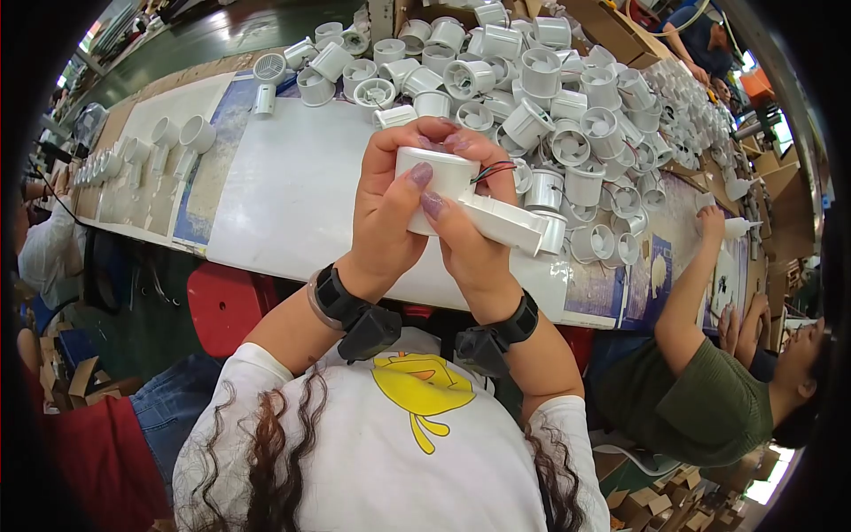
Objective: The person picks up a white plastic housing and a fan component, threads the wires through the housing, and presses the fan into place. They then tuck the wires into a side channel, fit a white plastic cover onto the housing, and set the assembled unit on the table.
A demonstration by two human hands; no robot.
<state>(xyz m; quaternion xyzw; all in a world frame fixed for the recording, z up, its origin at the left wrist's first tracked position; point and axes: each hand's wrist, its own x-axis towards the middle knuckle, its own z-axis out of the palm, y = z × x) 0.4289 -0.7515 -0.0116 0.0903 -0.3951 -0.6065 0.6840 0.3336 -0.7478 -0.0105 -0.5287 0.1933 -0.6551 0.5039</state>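
Note:
Between both hands, above the white work surface, is a white plastic fan housing (448, 166), round and drum-shaped, with an open half-handle (505, 222) that points to the right. Red and dark wires (496, 169) stick out where drum and handle meet. My left hand (386, 204) wraps round the drum's left side, its thumb pressed on the front. From the right, my right hand (479, 257) grips it, with the thumb near the base of the handle and the fingers behind. Most of the drum's far side is hidden by my fingers.
A large heap of similar white housings (541, 75) covers the table's back and right. One housing with a grille and handle (268, 80) lies at back left; several handled ones (197, 133) stand farther left. A co-worker's arm (691, 275) reaches in at right. A red stool (226, 306) stands left.

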